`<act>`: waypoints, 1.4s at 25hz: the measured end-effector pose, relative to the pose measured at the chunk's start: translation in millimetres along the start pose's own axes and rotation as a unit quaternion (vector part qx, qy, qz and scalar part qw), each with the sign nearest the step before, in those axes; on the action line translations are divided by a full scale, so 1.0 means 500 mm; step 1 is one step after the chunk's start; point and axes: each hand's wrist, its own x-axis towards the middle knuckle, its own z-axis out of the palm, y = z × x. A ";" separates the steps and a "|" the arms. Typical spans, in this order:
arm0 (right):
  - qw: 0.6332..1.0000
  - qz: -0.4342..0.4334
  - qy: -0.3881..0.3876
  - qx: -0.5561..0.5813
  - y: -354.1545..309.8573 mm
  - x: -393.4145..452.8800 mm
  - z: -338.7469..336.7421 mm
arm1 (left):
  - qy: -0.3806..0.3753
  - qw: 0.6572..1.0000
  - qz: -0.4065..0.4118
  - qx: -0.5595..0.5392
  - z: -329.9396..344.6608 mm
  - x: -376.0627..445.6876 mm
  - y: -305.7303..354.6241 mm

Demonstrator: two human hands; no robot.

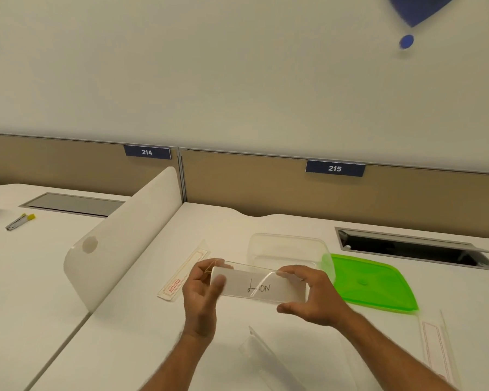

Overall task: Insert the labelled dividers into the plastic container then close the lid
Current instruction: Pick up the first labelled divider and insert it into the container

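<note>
Both hands hold a clear plastic divider (259, 286) with a white label reading "LION", lifted above the desk in front of me. My left hand (202, 294) grips its left end, and my right hand (308, 294) pinches its right end between thumb and fingers. Just behind the divider stands the clear plastic container (288, 251), open. The green lid (373, 282) lies flat on the desk to the container's right, touching it. Another clear divider (266, 354) lies on the desk near my forearms.
A long labelled strip (182, 273) lies left of my hands, and a second strip (436, 351) lies at the right. A white desk partition (119, 244) rises on the left. An open cable tray (412, 249) sits behind the lid.
</note>
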 end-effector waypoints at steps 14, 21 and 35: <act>0.990 0.086 -0.034 -0.109 0.099 0.087 -0.133 | -0.199 0.914 0.010 0.354 0.068 0.202 -0.055; 0.966 0.157 -0.099 -0.180 0.176 0.168 -0.137 | -0.329 0.766 -0.011 0.552 0.111 0.308 -0.118; 0.875 0.151 -0.238 -0.393 0.278 0.266 -0.043 | -0.428 0.476 0.010 0.768 0.194 0.365 -0.257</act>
